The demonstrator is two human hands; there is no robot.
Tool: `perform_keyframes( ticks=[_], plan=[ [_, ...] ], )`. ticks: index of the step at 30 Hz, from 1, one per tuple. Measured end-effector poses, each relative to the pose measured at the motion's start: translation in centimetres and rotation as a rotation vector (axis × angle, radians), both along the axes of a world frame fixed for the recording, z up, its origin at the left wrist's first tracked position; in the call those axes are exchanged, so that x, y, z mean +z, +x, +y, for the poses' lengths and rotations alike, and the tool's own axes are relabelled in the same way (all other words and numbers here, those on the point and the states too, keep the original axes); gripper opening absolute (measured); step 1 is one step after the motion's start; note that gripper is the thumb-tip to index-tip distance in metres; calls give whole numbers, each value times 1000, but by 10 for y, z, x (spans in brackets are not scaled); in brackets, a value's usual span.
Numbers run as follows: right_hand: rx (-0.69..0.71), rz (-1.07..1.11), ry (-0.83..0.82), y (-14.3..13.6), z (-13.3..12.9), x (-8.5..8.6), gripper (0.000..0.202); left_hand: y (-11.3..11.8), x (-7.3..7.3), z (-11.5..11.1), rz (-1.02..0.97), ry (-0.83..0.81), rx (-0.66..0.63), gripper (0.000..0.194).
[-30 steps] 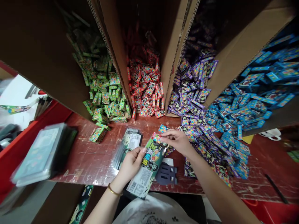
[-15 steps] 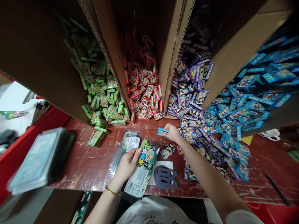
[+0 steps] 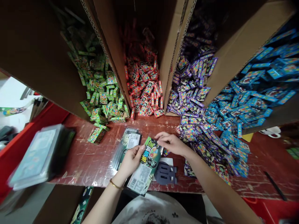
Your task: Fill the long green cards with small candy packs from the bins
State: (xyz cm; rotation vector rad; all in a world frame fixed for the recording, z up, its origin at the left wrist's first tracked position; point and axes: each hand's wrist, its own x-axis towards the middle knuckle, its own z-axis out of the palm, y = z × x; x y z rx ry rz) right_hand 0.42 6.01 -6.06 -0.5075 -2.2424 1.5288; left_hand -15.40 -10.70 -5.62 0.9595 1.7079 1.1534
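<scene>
My left hand (image 3: 132,160) grips a flat green printed package (image 3: 146,166), thumb on its front, tilted over the table's near edge. At the package's top corner is my right hand (image 3: 171,143), fingers bent and close together; whatever they pinch is hidden. Just left lies a stack of clear plastic sleeves with printed cards (image 3: 129,141). A dark grey slotted plastic piece (image 3: 166,173) rests on a white sheet to the right of the package. Partly under my right hand, a small purple candy packet (image 3: 166,152) shows.
Tall cardboard boxes spill small green packets (image 3: 112,109), red packets (image 3: 147,93), purple packets (image 3: 191,105) and blue packets (image 3: 247,105) onto the red table (image 3: 91,161). Clear plastic cases (image 3: 37,155) are stacked at left. A black stick (image 3: 275,186) lies at right.
My right hand has moved left and toward me, from above the table to the package's top corner. The small blue packet it held no longer shows. The package shifted slightly right.
</scene>
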Motion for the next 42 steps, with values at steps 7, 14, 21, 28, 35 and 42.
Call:
perform_keyframes(
  ticks=[7,14,21,28,35,42],
  plan=[
    [4,-521,420,19,10,-26,44,-16,-9,-15,15,-62,44,46],
    [-101,-419,298,23,26,-19,21,-8,-19,-16,-24,-30,155,45],
    [-421,-2,-133,27,33,-14,29,1,-16,-11,-48,12,185,45],
    [-371,-63,293,16,9,-3,13,-14,3,-15,214,-45,-84,40],
    [136,-2,-106,10,-24,21,8,-21,52,-9,378,-52,-399,34],
    [279,-36,-262,18,-60,-1,19,-10,49,-25,375,-102,-538,34]
  ],
)
